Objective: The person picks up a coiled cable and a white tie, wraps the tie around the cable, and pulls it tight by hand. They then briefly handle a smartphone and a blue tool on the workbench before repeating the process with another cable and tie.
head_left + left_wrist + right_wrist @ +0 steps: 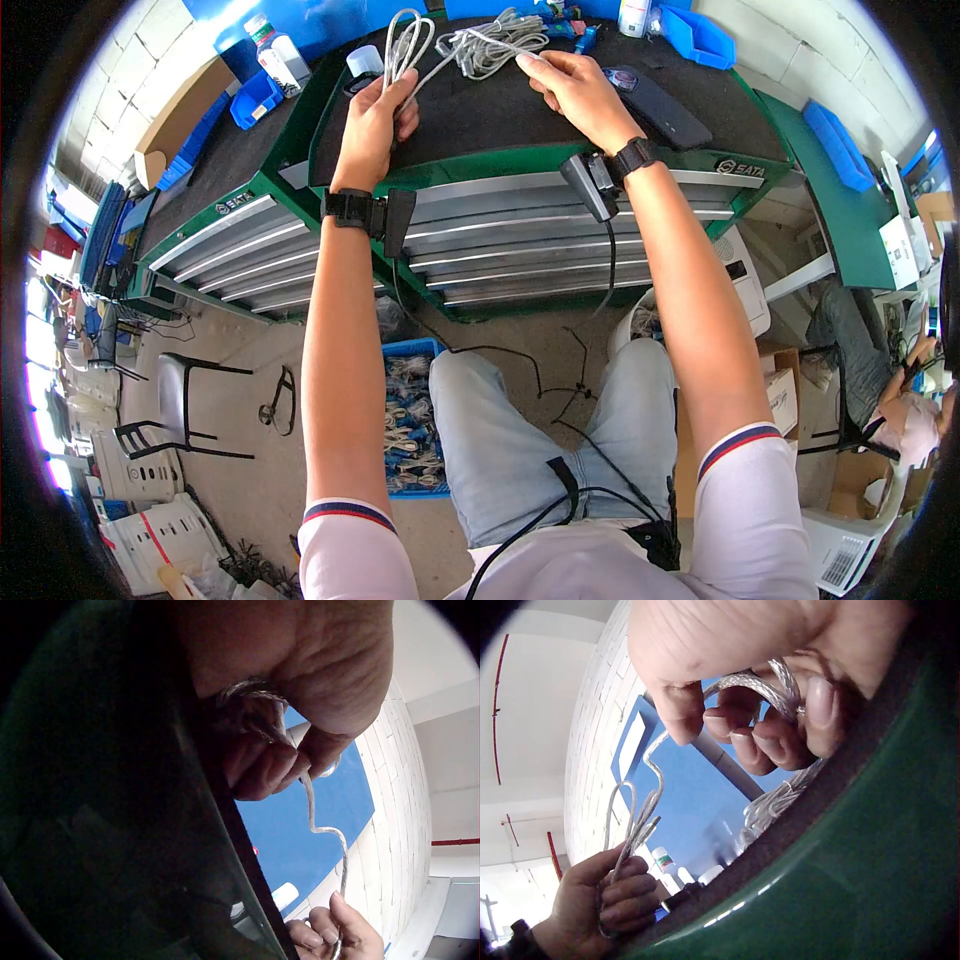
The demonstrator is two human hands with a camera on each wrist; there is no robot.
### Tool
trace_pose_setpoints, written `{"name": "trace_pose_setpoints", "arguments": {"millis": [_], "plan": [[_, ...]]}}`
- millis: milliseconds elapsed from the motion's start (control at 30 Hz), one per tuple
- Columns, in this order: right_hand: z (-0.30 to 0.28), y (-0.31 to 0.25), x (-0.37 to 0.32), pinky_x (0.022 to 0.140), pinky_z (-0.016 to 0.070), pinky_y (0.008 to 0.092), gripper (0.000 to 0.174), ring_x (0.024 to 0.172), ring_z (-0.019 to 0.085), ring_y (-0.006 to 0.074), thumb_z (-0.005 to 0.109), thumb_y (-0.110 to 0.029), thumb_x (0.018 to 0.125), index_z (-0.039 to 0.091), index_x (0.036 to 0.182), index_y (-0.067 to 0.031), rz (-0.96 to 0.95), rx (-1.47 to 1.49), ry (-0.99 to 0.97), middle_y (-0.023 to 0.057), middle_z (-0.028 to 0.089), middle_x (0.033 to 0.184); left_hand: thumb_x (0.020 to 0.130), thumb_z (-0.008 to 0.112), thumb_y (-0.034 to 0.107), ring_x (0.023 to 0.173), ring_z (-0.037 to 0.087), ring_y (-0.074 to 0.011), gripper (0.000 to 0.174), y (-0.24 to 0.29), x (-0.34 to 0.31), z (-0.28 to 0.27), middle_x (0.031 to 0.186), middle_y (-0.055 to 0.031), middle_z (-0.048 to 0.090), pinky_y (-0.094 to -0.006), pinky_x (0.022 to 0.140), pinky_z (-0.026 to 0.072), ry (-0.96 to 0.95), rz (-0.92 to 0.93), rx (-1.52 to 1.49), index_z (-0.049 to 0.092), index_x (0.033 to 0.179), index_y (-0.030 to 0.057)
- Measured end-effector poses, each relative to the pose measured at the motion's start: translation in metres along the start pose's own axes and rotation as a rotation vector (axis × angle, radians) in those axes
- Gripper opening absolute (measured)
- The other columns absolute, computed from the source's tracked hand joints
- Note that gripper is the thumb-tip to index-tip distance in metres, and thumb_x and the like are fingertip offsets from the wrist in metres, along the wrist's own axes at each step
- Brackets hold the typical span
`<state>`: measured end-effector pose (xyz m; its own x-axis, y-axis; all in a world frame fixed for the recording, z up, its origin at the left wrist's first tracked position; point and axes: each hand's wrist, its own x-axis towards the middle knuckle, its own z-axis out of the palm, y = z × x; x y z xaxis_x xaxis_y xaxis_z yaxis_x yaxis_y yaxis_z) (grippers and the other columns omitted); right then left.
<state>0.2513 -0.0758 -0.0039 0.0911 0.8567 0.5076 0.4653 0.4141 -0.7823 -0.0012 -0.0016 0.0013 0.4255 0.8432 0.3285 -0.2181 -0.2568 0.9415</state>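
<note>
My left hand [372, 125] grips a bundle of looped clear-jacketed silvery cable [393, 50], and the loops stand up above the fingers. To the right, my right hand [585, 95] pinches a length of the same cable between thumb and fingers. In the right wrist view, the cable [750, 681] curves through the curled fingers of that hand. A bent strand [312, 814] runs between the two hands in the left wrist view. Behind them, a heap of similar coiled cable [487, 55] lies on the dark mat of the workbench [470, 130].
A dark phone-like slab [672, 112] lies right of my right hand. Blue bins [698, 40] and a white bottle [634, 17] stand at the back. Drawers [540, 245] front the bench. Below, a blue crate [415, 492] holds bundled cables, beside my legs.
</note>
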Motion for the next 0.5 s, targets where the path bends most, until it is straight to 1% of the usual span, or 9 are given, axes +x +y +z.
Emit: {"name": "trace_pose_setpoints", "arguments": {"millis": [100,167,300,367,433,500], "plan": [[0.0009,-0.0013,-0.0003,0.055,0.0366,0.0266,0.049,0.057,0.046,0.0079,0.059,-0.046,0.095,0.057,0.071,-0.0042,0.037,0.079,-0.006,-0.0022,0.049,0.061,0.096,0.062,0.026,0.052,0.04,-0.0078,0.024,0.0008,-0.0002,0.0005,0.062,0.0016,0.045,-0.0238,0.049,0.0295,0.021,-0.004,0.029,0.055,0.081,0.0082],[-0.0007,-0.0022,-0.0014,0.053,0.0302,0.0216,0.042,0.058,0.042,0.0042,0.055,-0.042,0.099,0.048,0.069,-0.0131,0.071,0.138,-0.05,-0.0055,0.047,0.067,0.095,0.063,0.026,0.053,0.04,-0.0078,0.024,0.002,-0.0012,0.0022,0.063,0.0013,0.046,-0.0236,0.05,0.0299,0.025,-0.006,0.021,0.055,0.081,0.0083],[-0.0025,-0.0026,-0.0021,0.052,0.0281,0.0216,0.042,0.058,0.041,0.0038,0.054,-0.041,0.099,0.045,0.068,-0.0145,0.054,0.186,-0.064,-0.0055,0.047,0.067,0.095,0.063,0.025,0.053,0.043,-0.0082,0.023,0.0024,-0.0003,0.0,0.064,-0.0002,0.05,-0.0235,0.05,0.0315,-0.003,-0.003,0.029,0.055,0.081,0.0081],[-0.0035,-0.0015,-0.0008,0.056,0.0376,0.0253,0.048,0.056,0.048,0.0084,0.054,-0.045,0.097,0.055,0.067,-0.0069,0.06,0.243,-0.065,-0.0021,0.05,0.062,0.094,0.064,0.025,0.053,0.044,-0.0083,0.023,0.0035,-0.0019,0.0022,0.065,-0.0008,0.051,-0.0234,0.05,0.0321,0.018,-0.007,0.029,0.056,0.082,0.0078],[-0.004,-0.0033,-0.0011,0.056,0.0376,0.0253,0.048,0.056,0.048,0.0081,0.055,-0.045,0.097,0.055,0.067,-0.0069,0.055,0.234,-0.067,-0.0023,0.05,0.062,0.094,0.064,0.026,0.053,0.045,-0.0085,0.023,0.0034,-0.0023,0.0017,0.065,-0.0014,0.053,-0.0233,0.05,0.0327,0.04,-0.013,0.029,0.057,0.082,0.0075],[-0.0034,-0.005,-0.0018,0.056,0.0375,0.0254,0.048,0.056,0.047,0.0078,0.055,-0.044,0.096,0.055,0.067,-0.0069,0.05,0.225,-0.068,-0.0024,0.05,0.062,0.094,0.064,0.027,0.054,0.046,-0.0086,0.023,0.0029,-0.0012,-0.0009,0.066,-0.0022,0.056,-0.0229,0.05,0.0337,0.001,-0.008,0.048,0.058,0.083,0.0071]]}}
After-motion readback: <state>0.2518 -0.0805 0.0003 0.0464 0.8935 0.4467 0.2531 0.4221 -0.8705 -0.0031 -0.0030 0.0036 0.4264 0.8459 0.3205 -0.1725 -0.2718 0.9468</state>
